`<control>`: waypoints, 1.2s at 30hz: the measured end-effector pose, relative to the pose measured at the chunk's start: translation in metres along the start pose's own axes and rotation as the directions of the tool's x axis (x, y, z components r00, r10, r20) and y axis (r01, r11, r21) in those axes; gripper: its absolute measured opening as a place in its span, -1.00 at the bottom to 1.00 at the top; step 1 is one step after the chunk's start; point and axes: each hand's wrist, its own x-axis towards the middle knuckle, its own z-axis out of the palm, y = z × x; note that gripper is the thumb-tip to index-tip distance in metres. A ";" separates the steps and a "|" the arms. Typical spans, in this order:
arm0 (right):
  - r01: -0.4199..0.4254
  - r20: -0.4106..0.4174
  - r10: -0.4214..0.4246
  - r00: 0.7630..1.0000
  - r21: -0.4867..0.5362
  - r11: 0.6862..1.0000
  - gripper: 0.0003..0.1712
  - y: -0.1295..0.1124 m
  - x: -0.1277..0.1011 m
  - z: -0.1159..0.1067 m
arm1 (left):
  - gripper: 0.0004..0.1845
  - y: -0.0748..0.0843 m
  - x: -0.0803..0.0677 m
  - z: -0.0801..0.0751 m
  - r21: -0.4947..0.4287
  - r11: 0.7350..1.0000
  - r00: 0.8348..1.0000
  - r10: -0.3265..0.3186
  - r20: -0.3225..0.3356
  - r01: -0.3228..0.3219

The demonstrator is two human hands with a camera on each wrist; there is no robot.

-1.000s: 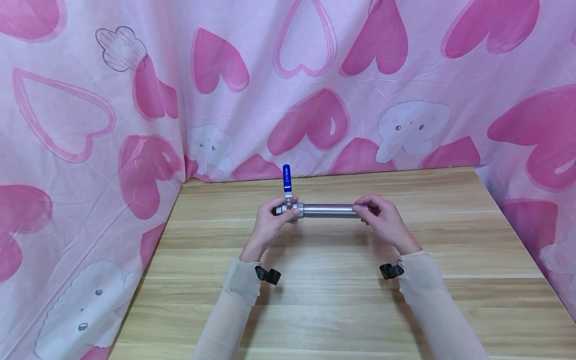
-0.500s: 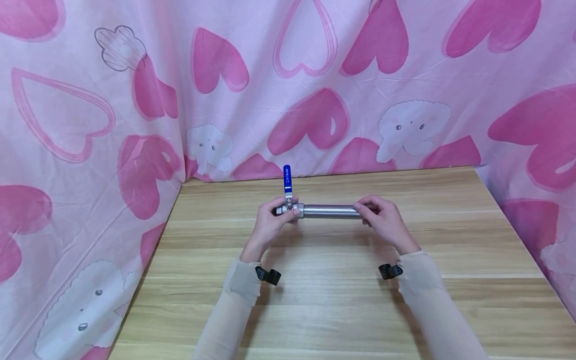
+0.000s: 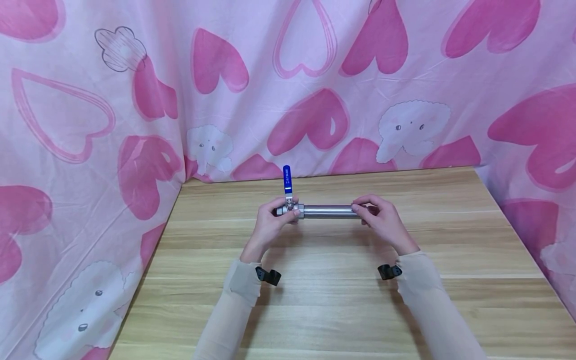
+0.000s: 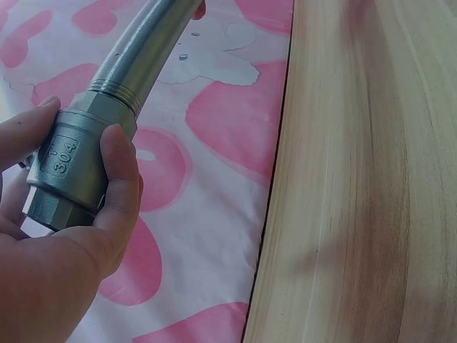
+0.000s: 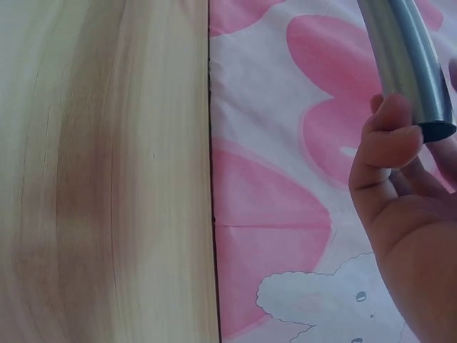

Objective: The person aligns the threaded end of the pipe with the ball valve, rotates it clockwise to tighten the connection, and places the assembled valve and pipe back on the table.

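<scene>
Our left hand (image 3: 270, 222) grips the ball valve (image 4: 71, 175); our right hand (image 3: 382, 220) pinches the steel pipe (image 3: 328, 211), which we should keep aligned.

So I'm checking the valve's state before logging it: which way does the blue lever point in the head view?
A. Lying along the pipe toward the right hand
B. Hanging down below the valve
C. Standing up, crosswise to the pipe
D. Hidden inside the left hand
C: the blue lever stands upright above the valve body that the left hand grips, crosswise to the horizontal pipe that the right hand holds.
</scene>
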 end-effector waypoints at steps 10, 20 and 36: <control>0.047 0.032 -0.049 0.998 0.048 0.998 -0.49 0.001 0.000 0.001 | -0.61 -0.015 0.007 -0.001 -0.022 1.000 1.000 0.011 -0.014 -0.011; 0.079 0.052 -0.081 0.995 0.034 0.996 -0.47 -0.001 -0.001 -0.001 | -0.64 -0.013 0.006 -0.001 -0.038 0.999 1.000 0.020 -0.023 -0.021; 0.073 0.025 -0.073 0.997 0.017 0.997 -0.47 -0.004 -0.005 -0.001 | -0.65 -0.013 0.005 0.000 -0.032 0.999 0.999 -0.008 -0.033 0.007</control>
